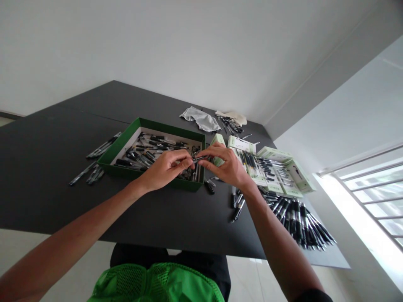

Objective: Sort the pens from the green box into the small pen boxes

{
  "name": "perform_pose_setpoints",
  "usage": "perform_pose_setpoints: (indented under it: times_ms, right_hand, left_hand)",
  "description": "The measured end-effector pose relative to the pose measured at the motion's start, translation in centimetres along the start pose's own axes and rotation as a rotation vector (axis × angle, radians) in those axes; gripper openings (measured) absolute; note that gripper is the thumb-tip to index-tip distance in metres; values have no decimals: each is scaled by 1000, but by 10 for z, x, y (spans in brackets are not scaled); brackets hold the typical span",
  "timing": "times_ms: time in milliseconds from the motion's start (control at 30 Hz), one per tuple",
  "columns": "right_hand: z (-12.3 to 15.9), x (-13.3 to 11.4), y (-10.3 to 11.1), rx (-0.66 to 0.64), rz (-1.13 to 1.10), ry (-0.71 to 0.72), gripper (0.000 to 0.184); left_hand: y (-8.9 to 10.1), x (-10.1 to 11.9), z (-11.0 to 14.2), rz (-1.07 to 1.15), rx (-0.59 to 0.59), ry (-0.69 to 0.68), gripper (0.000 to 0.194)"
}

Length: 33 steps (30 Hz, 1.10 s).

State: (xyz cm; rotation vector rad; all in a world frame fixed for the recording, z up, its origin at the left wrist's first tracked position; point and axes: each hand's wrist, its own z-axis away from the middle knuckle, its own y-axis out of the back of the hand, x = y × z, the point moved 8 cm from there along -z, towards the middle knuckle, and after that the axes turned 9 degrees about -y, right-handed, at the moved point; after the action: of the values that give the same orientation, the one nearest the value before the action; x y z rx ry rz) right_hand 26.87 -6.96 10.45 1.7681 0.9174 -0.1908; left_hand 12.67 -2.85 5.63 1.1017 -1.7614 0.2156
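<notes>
My left hand (166, 167) and my right hand (227, 167) meet over the black table (47, 167), both pinched on one black pen (199, 159) held level between them. The pen hangs above the near right corner of a green box (126, 144) that holds several black pens and pen parts. Below my right hand a few loose pen parts (209, 186) lie on the table.
Small green-and-white pen cartons (285, 172) stand open to the right, with a heap of black pens (299, 218) in front of them. Loose pens (94, 167) lie left of the box. A grey cloth (201, 118) lies at the far edge.
</notes>
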Motion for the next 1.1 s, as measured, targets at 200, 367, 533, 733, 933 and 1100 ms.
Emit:
perform_pose_setpoints:
  times_ms: [200,367,533,733,933,1100]
  right_hand:
    - [-1,-4,0,-75,-45,79,20]
    - [-6,-1,0,-112,-60,70,23]
    - [-10,-4,-2,-125,-67,55,21]
    - [-18,31,22,110,243,-49,19]
    - [-33,83,8,11,820,-197,18]
    - [-44,105,-26,-186,1033,-253,26]
  left_hand:
    - [-2,7,-4,3,-80,-64,43]
    - [0,8,-4,-76,-46,-80,43]
    - [3,9,-2,-78,31,-47,45]
    - [6,-10,1,185,103,95,53]
    - [10,-27,1,356,170,126,54]
    - [16,-28,0,347,191,103,47]
